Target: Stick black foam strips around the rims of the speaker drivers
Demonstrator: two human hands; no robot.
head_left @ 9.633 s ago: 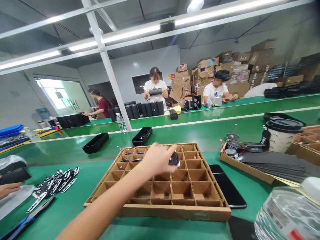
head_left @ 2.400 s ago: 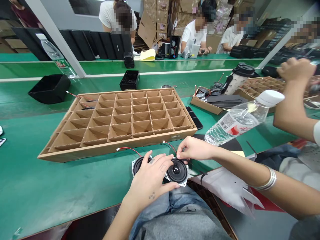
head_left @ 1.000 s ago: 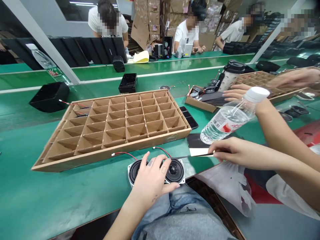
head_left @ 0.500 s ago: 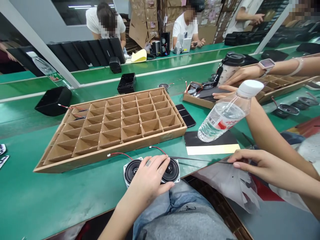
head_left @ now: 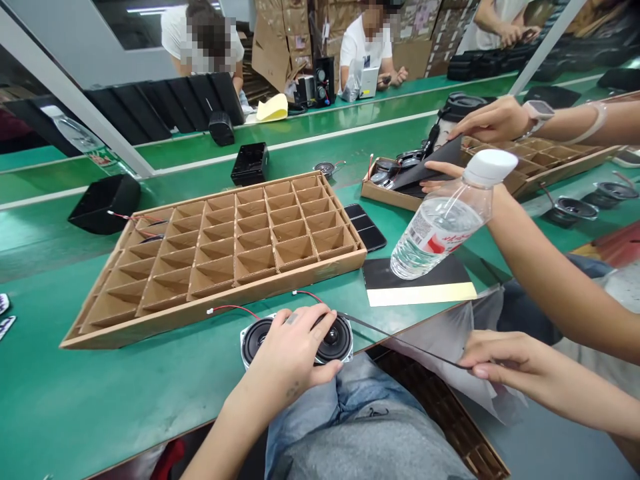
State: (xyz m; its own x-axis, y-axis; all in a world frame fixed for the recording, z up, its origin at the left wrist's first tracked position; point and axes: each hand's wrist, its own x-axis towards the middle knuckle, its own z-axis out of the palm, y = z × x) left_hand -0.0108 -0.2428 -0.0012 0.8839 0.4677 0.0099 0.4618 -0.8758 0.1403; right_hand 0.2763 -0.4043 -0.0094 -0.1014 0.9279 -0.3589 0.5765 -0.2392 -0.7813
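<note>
Two black speakers with square silver frames lie side by side at the near edge of the green table, the left speaker (head_left: 253, 335) and the right speaker (head_left: 339, 339). Red wires (head_left: 231, 308) with white plugs trail from them. My left hand (head_left: 293, 350) lies on top of both, fingers curled over them, holding them down. A thin black strip (head_left: 400, 341) runs from the right speaker out past the table edge. My right hand (head_left: 500, 361) pinches its far end, above a crumpled grey bag (head_left: 467, 333).
A cardboard divider tray (head_left: 200, 313) stands behind the speakers, with a phone (head_left: 367, 227), a black sheet (head_left: 420, 283) and a tilted water bottle (head_left: 440, 223) to its right. A co-worker's arm (head_left: 550, 280) reaches across; their hand (head_left: 493, 120) lifts a black sheet from a box (head_left: 385, 193).
My right hand has drawn the black strip right and down, off the table edge. My left hand stays on the speakers. The co-worker has raised a black sheet from the box.
</note>
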